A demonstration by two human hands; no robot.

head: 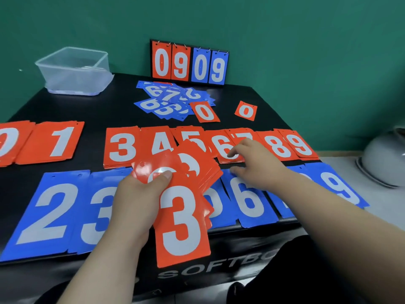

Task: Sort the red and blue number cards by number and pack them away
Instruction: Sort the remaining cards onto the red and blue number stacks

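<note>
Left hand [135,194] grips my red fan [182,227] (3 up) | right hand [258,163] rests loose on red 6 pile [223,148], one o'clock | risk: thumb-only grip may spill fan

One wide-angle camera, worn on the person's head, is looking forward and steeply down from the 6 o'clock edge of the flat matte black tabletop [65,110]. It is facing 12 o'clock, where the plain green painted wall [285,29] is filling the upper third. It is sitting close: the left hand [135,198], gripping a fan of glossy red plastic number cards [183,220], is occupying the centre, and the right hand [258,165] is lying toward 1 o'clock.
</note>
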